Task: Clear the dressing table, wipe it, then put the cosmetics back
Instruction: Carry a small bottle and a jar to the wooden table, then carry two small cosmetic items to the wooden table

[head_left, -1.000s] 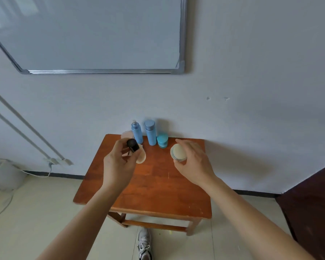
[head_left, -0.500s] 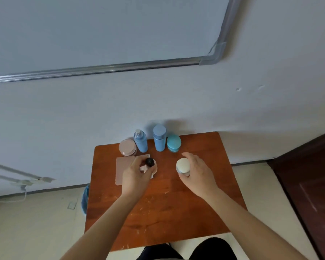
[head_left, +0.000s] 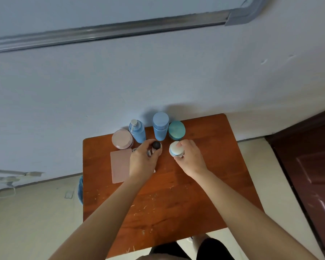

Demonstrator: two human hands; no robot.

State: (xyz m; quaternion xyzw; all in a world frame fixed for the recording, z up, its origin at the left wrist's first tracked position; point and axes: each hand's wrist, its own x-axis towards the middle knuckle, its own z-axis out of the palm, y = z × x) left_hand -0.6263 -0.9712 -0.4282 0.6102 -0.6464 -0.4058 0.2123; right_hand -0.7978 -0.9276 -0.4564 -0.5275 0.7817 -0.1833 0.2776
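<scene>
Cosmetics are sitting bunched at the back edge of the dressing table (head_left: 176,199), by the wall, in the head view. Back row, L to R: pink jar (head_left: 122,138), blue pump bottle (head_left: 138,131), blue capped bottle (head_left: 160,126), teal jar (head_left: 176,130), all standing upright & close together. A flat pink card (head_left: 120,166) is lying just in front of the pink jar, its edge going under the left wrist. Left hand (head_left: 142,162) is gripping a small black-capped bottle (head_left: 156,145), fingers curled round its body, just in front of the pump bottle; can't tell if its base is touching the wood. Right hand (head_left: 190,158) is gripping a white-lidded jar (head_left: 176,148), fingers wrapping its side, just in front of the teal jar; contact w/ the table is likewise unclear. Progress, my read: pale scuffs & specks are showing on the wood nearer the person, no cloth is showing, so whether wiping is done can't be told. Both hands are working at the row, prob either lifting the 1st items off or setting the last ones back; this frame isn't settling which
</scene>
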